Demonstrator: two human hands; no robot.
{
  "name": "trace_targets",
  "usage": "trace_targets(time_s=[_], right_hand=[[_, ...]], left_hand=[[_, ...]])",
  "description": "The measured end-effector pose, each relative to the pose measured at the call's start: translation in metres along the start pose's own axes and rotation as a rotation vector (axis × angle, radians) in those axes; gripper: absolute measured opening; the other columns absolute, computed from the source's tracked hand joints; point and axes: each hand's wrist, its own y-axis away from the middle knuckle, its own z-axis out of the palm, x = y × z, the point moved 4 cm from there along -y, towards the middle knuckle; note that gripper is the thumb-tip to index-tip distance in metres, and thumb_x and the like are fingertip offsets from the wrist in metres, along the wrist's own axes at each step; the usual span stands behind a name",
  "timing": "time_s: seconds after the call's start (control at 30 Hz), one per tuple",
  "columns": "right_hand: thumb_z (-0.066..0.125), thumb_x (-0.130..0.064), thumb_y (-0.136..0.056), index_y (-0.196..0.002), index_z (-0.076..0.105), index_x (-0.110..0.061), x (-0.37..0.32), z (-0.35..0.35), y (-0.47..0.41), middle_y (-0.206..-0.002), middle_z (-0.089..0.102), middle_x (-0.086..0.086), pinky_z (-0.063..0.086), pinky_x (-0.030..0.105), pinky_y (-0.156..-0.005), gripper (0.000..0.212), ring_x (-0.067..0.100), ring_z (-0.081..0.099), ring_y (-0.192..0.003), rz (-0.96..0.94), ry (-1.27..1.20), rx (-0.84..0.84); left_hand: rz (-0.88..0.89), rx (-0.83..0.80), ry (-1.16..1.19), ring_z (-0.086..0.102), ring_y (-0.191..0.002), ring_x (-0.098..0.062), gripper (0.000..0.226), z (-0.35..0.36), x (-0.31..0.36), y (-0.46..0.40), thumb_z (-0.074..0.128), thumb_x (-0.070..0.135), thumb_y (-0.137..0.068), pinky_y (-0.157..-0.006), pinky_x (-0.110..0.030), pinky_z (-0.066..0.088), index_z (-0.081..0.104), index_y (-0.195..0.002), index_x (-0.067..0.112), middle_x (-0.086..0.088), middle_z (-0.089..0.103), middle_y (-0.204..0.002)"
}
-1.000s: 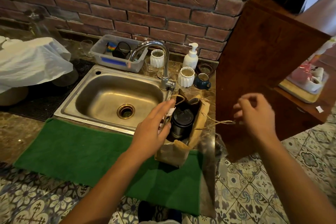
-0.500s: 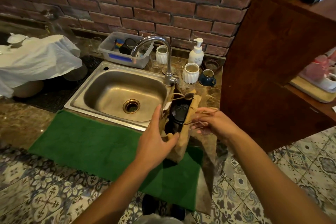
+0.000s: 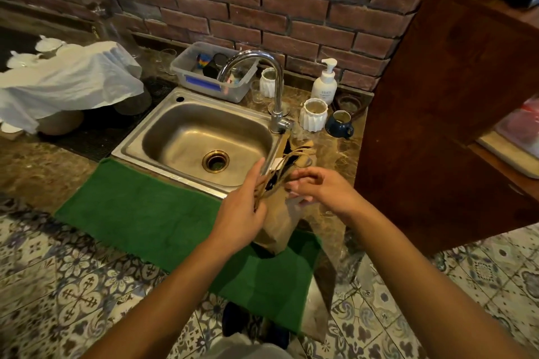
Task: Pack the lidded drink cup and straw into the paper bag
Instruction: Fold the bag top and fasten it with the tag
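Observation:
A brown paper bag (image 3: 280,220) stands on the counter at the sink's right front corner, its top nearly pinched together. Only a dark sliver of the drink cup (image 3: 272,182) shows through the narrow opening; the straw is hidden. My left hand (image 3: 243,207) grips the bag's left side and its twine handles (image 3: 287,162). My right hand (image 3: 319,191) presses against the bag's right side near the top, fingers on the handles and the paper.
The steel sink (image 3: 201,140) with its faucet (image 3: 274,87) lies just left of the bag. A green towel (image 3: 151,210) hangs over the counter's front edge. White cups (image 3: 313,114), a blue mug (image 3: 339,122), a soap pump (image 3: 324,83) and a plastic bin (image 3: 214,74) stand behind. A wooden cabinet (image 3: 437,114) rises at right.
My right hand came in from the right with the twine handle and closed onto the bag. The bag's mouth went from wide open to nearly pinched together, hiding most of the cup.

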Motion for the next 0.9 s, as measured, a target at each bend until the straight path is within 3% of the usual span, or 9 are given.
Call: trace_targets(time_s=[0.13, 0.2, 0.3, 0.37, 0.47, 0.53, 0.63, 0.73, 0.9], right_hand=[[0.077, -0.012, -0.088, -0.106, 0.071, -0.023, -0.016, -0.032, 0.001, -0.106, 0.074, -0.002, 0.060, 0.036, -0.086, 0.022, 0.020, 0.071, -0.102, -0.148, 0.432, 0.267], [0.082, -0.024, -0.082, -0.121, 0.063, -0.026, -0.030, -0.046, -0.001, -0.120, 0.066, -0.003, 0.055, 0.036, -0.095, 0.043, 0.016, 0.064, -0.112, -0.223, 0.706, 0.403], [0.089, -0.041, -0.072, -0.155, 0.033, -0.032, -0.042, -0.049, -0.010, -0.160, 0.037, -0.001, 0.039, 0.044, -0.116, 0.101, 0.022, 0.037, -0.145, -0.271, 0.974, 0.282], [0.090, -0.047, -0.069, -0.160, 0.021, -0.037, -0.042, -0.043, -0.016, -0.168, 0.024, -0.004, 0.030, 0.047, -0.122, 0.115, 0.022, 0.025, -0.152, -0.286, 1.054, 0.104], [0.086, -0.044, -0.074, -0.154, 0.037, -0.036, -0.038, -0.034, -0.025, -0.159, 0.042, -0.005, 0.034, 0.047, -0.119, 0.095, 0.020, 0.039, -0.145, -0.292, 1.098, -0.021], [0.083, -0.038, -0.078, -0.135, 0.059, -0.037, -0.038, -0.032, -0.029, -0.133, 0.065, -0.009, 0.048, 0.046, -0.107, 0.062, 0.015, 0.058, -0.124, -0.298, 1.056, -0.026], [0.080, -0.032, -0.083, -0.113, 0.070, -0.036, -0.039, -0.031, -0.031, -0.108, 0.073, -0.012, 0.054, 0.039, -0.092, 0.031, 0.012, 0.067, -0.103, -0.306, 1.035, 0.016], [0.077, -0.033, -0.086, -0.108, 0.073, -0.034, -0.038, -0.027, -0.029, -0.100, 0.075, -0.011, 0.056, 0.038, -0.083, 0.022, 0.013, 0.069, -0.095, -0.323, 1.066, 0.075], [0.073, -0.039, -0.089, -0.116, 0.071, -0.036, -0.033, -0.022, -0.023, -0.106, 0.076, -0.011, 0.057, 0.042, -0.087, 0.028, 0.012, 0.069, -0.098, -0.330, 1.106, 0.143]], left_hand=[[0.079, -0.006, 0.068, 0.071, -0.098, -0.016, 0.081, -0.013, -0.009, -0.007, 0.057, 0.007, -0.096, -0.090, -0.030, 0.055, 0.017, -0.155, 0.046, 0.007, 0.062, -0.138], [0.100, -0.027, 0.066, 0.068, -0.110, -0.017, 0.081, -0.020, -0.014, -0.011, 0.056, 0.006, -0.097, -0.095, -0.027, 0.050, 0.019, -0.153, 0.051, 0.002, 0.066, -0.134], [0.120, -0.059, 0.061, 0.065, -0.115, -0.016, 0.079, -0.029, -0.017, -0.020, 0.057, 0.006, -0.097, -0.099, -0.029, 0.049, 0.024, -0.152, 0.052, 0.002, 0.067, -0.132], [0.125, -0.093, 0.095, 0.063, -0.117, -0.009, 0.077, -0.032, -0.020, -0.026, 0.058, 0.005, -0.096, -0.103, -0.034, 0.050, 0.028, -0.151, 0.051, 0.009, 0.068, -0.129], [0.111, -0.143, 0.188, 0.061, -0.118, 0.001, 0.078, -0.035, -0.031, -0.034, 0.057, -0.001, -0.095, -0.102, -0.034, 0.050, 0.034, -0.150, 0.048, 0.023, 0.068, -0.123], [0.100, -0.146, 0.232, 0.062, -0.119, -0.001, 0.078, -0.037, -0.038, -0.039, 0.059, -0.001, -0.094, -0.103, -0.037, 0.051, 0.034, -0.150, 0.047, 0.023, 0.069, -0.123], [0.107, -0.124, 0.214, 0.056, -0.127, 0.000, 0.076, -0.039, -0.042, -0.045, 0.071, 0.011, -0.090, -0.111, -0.040, 0.044, 0.037, -0.149, 0.045, 0.018, 0.068, -0.127], [0.098, -0.107, 0.092, 0.058, -0.125, -0.008, 0.079, -0.037, -0.045, -0.052, 0.081, 0.026, -0.082, -0.112, -0.043, 0.044, 0.040, -0.147, 0.045, 0.011, 0.069, -0.127], [0.138, -0.053, 0.009, 0.063, -0.104, -0.010, 0.061, -0.038, -0.050, -0.066, 0.078, 0.031, -0.084, -0.096, -0.035, 0.052, 0.053, -0.139, 0.043, 0.005, 0.071, -0.117]])
